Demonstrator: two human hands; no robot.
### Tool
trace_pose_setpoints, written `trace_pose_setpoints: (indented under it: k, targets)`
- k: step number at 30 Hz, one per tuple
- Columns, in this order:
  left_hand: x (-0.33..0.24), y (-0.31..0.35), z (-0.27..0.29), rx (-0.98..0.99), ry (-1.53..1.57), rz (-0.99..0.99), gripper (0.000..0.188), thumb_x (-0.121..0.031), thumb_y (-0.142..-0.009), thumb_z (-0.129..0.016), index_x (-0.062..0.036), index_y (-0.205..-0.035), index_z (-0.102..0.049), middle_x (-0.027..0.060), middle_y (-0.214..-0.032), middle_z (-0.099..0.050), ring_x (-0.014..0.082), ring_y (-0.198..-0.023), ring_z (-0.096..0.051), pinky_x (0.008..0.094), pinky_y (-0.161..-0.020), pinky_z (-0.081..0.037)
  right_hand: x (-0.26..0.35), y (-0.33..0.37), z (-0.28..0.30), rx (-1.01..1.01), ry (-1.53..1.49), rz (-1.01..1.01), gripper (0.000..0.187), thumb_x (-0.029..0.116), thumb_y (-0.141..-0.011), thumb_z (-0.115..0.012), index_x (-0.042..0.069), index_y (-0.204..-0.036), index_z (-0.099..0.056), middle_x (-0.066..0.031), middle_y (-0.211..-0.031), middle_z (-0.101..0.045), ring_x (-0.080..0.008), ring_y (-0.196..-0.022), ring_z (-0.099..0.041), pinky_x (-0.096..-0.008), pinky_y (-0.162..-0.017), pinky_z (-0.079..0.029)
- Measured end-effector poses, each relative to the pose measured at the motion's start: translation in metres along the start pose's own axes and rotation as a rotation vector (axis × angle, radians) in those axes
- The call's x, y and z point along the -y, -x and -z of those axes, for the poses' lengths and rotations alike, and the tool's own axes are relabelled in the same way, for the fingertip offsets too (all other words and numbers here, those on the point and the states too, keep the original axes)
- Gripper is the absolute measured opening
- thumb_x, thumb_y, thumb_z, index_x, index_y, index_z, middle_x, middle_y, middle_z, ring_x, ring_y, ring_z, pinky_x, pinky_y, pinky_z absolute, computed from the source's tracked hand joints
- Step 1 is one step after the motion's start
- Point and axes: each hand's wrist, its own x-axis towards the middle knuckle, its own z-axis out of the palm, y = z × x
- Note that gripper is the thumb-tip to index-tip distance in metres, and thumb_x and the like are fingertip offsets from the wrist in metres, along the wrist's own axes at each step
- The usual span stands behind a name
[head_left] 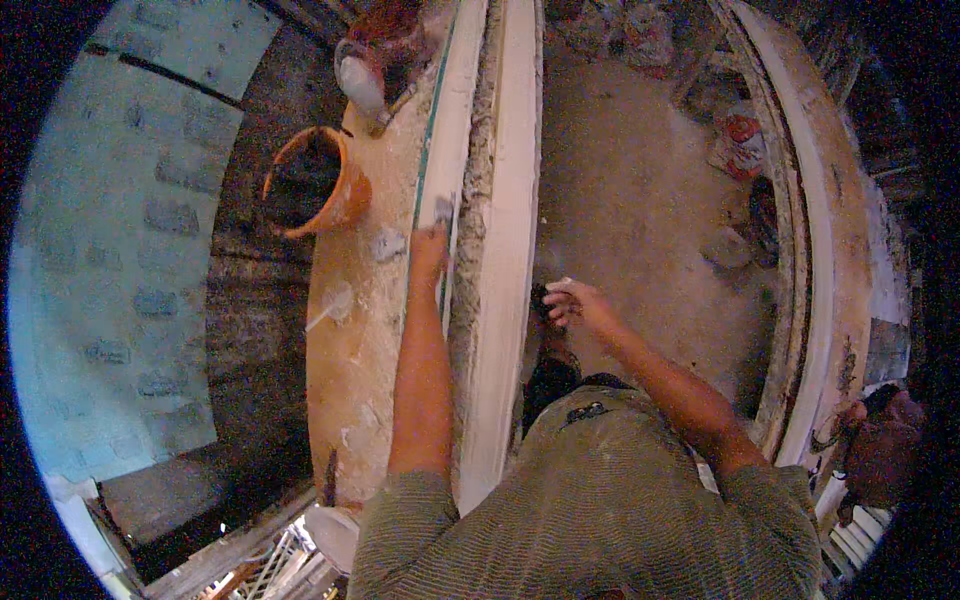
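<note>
Evidently, a small grey tool at the left grip

From my end, through the head camera, the small grey tool (pixel 443 210) shows just beyond the left grip (pixel 428 255), over the left white strip (pixel 450 110). Its end looks flat and dull, blurred enough that I cannot tell a brush from a scraper. The fingers there appear clamped on it.

That strip is long, straight and pale, with a thin green line along its left edge. Beside it, the right white strip (pixel 510 150) is chalky and fairly smooth. Between the two I see a rough, lumpy grey band (pixel 480 140) running along their length.

The right grip (pixel 578 303) is near the right strip's outer edge, fingers curled beside something dark; I cannot tell whether it is clamped on anything.

To the left, an orange bucket (pixel 352 195) with a dark mouth stands on the smeared brown desk (pixel 340 400). On the right I see bare floor (pixel 640 200).
</note>
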Motion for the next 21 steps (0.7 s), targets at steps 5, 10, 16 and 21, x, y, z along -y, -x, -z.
trace_pose_setpoints:
  k: [5,10,16,21]
  targets:
    - [0.016,0.135,0.042,0.013,0.008,0.164,0.039,-0.027,-0.102,-0.055,0.0099,-0.103,-0.068,0.0209,-0.078,-0.068,0.0264,-0.070,-0.063,0.0448,-0.068,-0.050,0.040,-0.048,0.037,-0.165,0.002,-0.115,0.053,0.050,-0.104,-0.053,0.006,-0.129,-0.064,-0.0080,-0.114,-0.071,-0.0217,-0.089,-0.070,-0.0368,-0.078,-0.057]
    - [0.005,0.142,0.044,0.074,-0.056,0.183,0.037,-0.025,-0.101,-0.055,0.0084,-0.107,-0.070,0.0291,-0.089,-0.070,0.0373,-0.081,-0.070,0.0458,-0.076,-0.053,0.079,-0.124,0.016,-0.043,-0.029,-0.163,0.051,0.046,-0.105,-0.052,0.005,-0.132,-0.062,-0.0104,-0.118,-0.070,-0.0239,-0.091,-0.071,-0.0379,-0.084,-0.058]
    - [-0.065,-0.097,-0.045,0.005,-0.144,-0.109,0.028,-0.017,-0.094,-0.057,0.0080,-0.100,-0.069,0.0327,-0.100,-0.068,0.0499,-0.094,-0.067,0.0574,-0.084,-0.052,0.125,-0.213,-0.031,0.002,0.118,-0.057,0.048,0.040,-0.106,-0.048,0.002,-0.131,-0.061,-0.0125,-0.121,-0.070,-0.0259,-0.097,-0.070,-0.0390,-0.087,-0.058]
    - [-0.108,-0.216,-0.083,-0.133,0.026,0.035,0.032,-0.022,-0.094,-0.062,0.0082,-0.098,-0.070,0.0344,-0.098,-0.070,0.0504,-0.098,-0.069,0.0551,-0.083,-0.055,0.168,-0.239,-0.060,-0.019,0.110,-0.158,0.045,0.038,-0.107,-0.044,0.003,-0.127,-0.062,-0.0117,-0.120,-0.070,-0.0265,-0.097,-0.070,-0.0382,-0.084,-0.058]
